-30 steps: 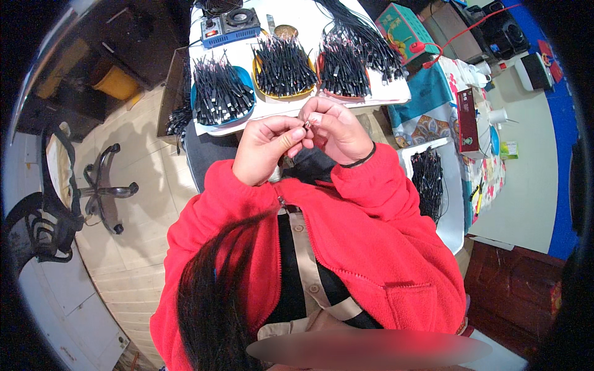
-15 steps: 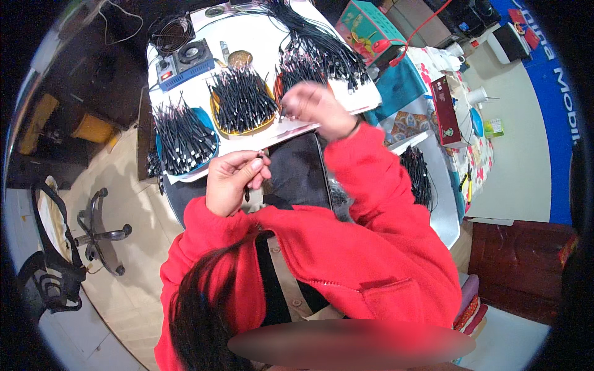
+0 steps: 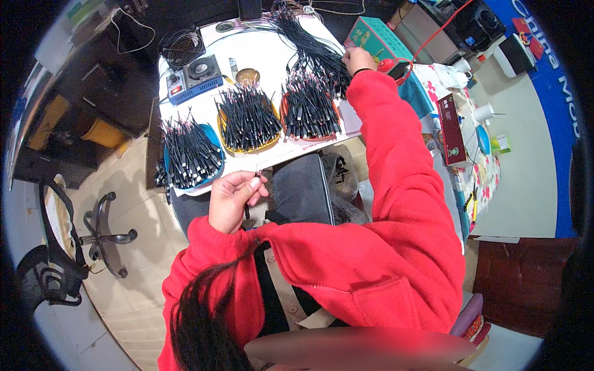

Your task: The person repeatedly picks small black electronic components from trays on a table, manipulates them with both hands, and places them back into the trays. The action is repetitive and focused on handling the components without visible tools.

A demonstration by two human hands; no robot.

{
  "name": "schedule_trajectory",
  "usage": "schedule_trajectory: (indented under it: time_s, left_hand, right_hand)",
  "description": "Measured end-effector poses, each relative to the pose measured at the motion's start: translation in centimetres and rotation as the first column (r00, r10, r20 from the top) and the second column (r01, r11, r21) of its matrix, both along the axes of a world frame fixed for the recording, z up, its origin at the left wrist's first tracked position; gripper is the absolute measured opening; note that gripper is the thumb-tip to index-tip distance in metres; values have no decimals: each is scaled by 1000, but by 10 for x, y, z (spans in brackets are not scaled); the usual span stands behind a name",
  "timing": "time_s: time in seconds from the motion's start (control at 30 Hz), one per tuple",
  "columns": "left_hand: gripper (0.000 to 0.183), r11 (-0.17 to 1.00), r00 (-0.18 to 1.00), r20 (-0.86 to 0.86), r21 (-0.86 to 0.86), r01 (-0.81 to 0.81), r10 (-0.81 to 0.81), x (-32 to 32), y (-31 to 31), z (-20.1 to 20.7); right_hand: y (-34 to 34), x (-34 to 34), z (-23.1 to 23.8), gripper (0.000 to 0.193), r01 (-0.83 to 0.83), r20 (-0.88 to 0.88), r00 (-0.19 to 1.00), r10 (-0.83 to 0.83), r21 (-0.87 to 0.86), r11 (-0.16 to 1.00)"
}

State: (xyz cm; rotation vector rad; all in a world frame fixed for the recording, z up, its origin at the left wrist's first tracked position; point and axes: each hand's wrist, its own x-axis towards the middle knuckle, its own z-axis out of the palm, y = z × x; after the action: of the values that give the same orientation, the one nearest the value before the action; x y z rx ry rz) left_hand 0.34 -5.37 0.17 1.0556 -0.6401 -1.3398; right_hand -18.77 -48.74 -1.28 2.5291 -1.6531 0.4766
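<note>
My left hand (image 3: 230, 199) is in front of the table's near edge, thumb and fingers pinched on a short black cable (image 3: 247, 211) that hangs below the fingers. At the far right, my right hand (image 3: 360, 60) has its fingers curled against the edge of a long bundle of black cables (image 3: 312, 46); what they hold is hidden. Short black cables with pale plug ends fill a blue basket (image 3: 221, 162), a yellow basket (image 3: 252, 150) and a red-orange basket (image 3: 320, 138), side by side along the near edge of the white table (image 3: 247, 46).
A blue device with a round top (image 3: 197, 77), a round brownish tin (image 3: 248, 76) and a small fan (image 3: 181, 48) stand behind the baskets. Beyond my right hand are a green box (image 3: 378, 38) and a red cord (image 3: 433, 34). A wheeled chair (image 3: 102, 232) is at left.
My right hand has moved from the red-orange basket to the far right, beside the long cable bundle. My left hand keeps its pinch on the short cable. The view has shifted slightly.
</note>
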Motion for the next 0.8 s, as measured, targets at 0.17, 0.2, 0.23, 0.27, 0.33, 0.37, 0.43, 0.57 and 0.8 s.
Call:
schedule_trajectory:
  time_s: [0.17,0.2,0.23,0.27,0.33,0.37,0.43,0.57,0.8]
  left_hand:
    - [16,1000,995,-97,8,25,-24,-2,0,2]
    - [17,999,992,-118,-39,30,-35,-4,-1,5]
    - [17,998,989,-143,-48,28,-35,-7,-3,9]
    - [18,997,982,-186,-75,26,-39,-10,-5,13]
    - [19,989,975,-206,-139,55,-83,-11,-15,25]
    - [20,980,977,-193,-194,54,-92,-12,-21,32]
    - [23,974,958,-286,-222,-43,-23,-11,-33,47]
    - [20,909,960,-247,-356,-216,131,8,-35,78]
    - [16,802,943,31,-536,-265,332,-7,34,75]
  right_hand:
    - [50,-16,59,17,-75,103,991,80,-48,996]
    - [66,-17,74,19,-90,133,986,99,-72,993]
    - [89,-21,87,21,-146,256,953,161,-75,986]
    - [114,-24,97,20,-236,419,885,203,28,971]
    - [180,-29,101,14,-453,710,679,187,205,868]
    - [217,-31,98,12,-623,803,548,234,204,755]
    - [293,-20,74,8,-638,806,499,318,93,765]
    - [389,9,26,11,-680,688,525,500,-14,733]
    - [421,34,-32,14,-877,582,396,711,10,480]
